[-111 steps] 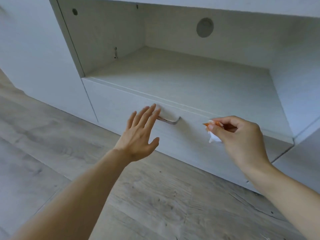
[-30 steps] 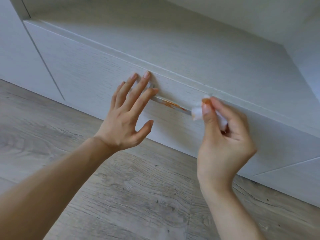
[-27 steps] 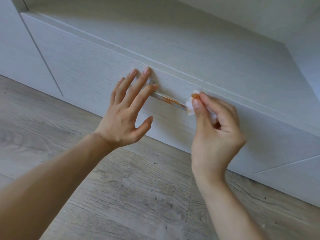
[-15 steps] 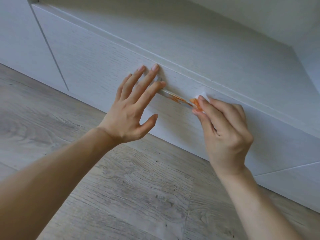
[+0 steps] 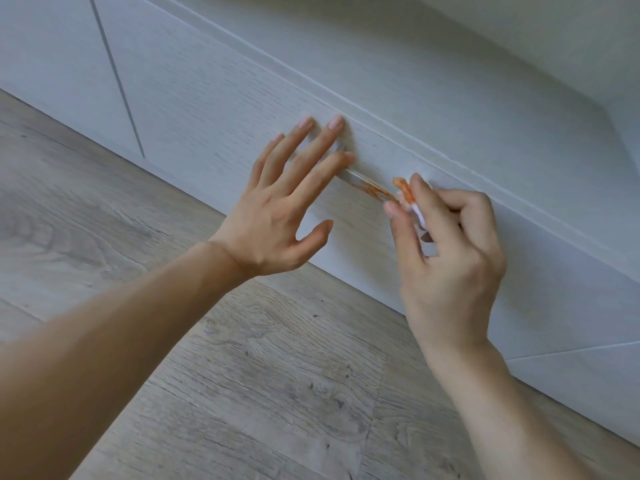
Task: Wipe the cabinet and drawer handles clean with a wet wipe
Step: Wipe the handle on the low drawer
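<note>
Cabinet door seam [image 5: 116, 77]: it lies far to your left, well apart from both hands; the floor [image 5: 242, 358] below gives your arms open room.
Left hand [image 5: 277, 209]: your fingers are straight and spread, pressing flat on the drawer front [image 5: 207, 91]; the fingertips cover the handle's left end, holding nothing.
Drawer handle [image 5: 367, 185]: a thin, stiff metal bar, fixed slantwise on the drawer front between your two hands. Its visible stretch carries an orange smear. It probably stands firm under pressure, though smooth metal may let the wipe slide.
Wet wipe [image 5: 410, 199]: soft, light and limp, already stained orange, bunched at the handle's right end. Take hold near the wad, so little hangs loose.
Right hand [image 5: 446, 258]: thumb and forefinger pinch the wipe tight, the other fingers curled behind it.
Edges: the drawer's top edge [image 5: 485, 171] runs just above your right knuckles, so room there looks tight; along the bar towards your left fingers is the free path.
</note>
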Tool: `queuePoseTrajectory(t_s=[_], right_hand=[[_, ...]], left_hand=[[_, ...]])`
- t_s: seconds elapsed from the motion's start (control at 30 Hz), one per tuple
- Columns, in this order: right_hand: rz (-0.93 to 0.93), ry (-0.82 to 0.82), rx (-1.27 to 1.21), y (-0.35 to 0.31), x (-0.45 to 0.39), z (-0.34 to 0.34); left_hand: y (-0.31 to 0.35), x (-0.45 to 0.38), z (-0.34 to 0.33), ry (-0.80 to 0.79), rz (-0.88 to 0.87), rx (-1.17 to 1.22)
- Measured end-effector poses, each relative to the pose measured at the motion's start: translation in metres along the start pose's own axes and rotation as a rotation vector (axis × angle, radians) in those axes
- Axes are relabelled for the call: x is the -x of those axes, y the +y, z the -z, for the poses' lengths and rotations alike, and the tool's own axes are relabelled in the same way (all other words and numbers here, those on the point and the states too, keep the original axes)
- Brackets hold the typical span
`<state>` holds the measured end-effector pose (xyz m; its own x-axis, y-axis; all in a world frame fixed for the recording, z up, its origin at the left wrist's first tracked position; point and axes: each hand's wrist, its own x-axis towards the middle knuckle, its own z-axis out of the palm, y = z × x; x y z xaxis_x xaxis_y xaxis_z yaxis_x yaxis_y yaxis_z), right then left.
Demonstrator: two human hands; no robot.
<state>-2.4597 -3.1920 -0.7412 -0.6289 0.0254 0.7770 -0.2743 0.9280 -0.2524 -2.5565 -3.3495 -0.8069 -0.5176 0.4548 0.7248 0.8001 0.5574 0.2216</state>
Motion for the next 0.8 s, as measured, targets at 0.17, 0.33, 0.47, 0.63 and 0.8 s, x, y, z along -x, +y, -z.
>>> queuePoseTrajectory(t_s=[0.17, 0.33, 0.47, 0.63, 0.8], right_hand=[[-0.048, -0.297, 0.108, -0.008, -0.004, 0.026], [-0.074, -0.379, -0.005, 0.007, -0.024, 0.038], [0.029, -0.370, -0.007, 0.017, -0.027, 0.029], [0.098, -0.271, 0.011, 0.019, -0.023, 0.013], [0.101, -0.115, 0.031, 0.014, -0.013, 0.007]], left_hand=[[-0.003, 0.001, -0.001, 0.017, -0.014, -0.008], [-0.002, 0.001, -0.003, 0.032, -0.014, -0.006], [-0.003, 0.002, -0.003, 0.029, -0.014, -0.010], [-0.003, 0.001, -0.001, 0.017, -0.015, -0.021], [-0.004, 0.002, 0.003, 0.001, -0.025, -0.020]])
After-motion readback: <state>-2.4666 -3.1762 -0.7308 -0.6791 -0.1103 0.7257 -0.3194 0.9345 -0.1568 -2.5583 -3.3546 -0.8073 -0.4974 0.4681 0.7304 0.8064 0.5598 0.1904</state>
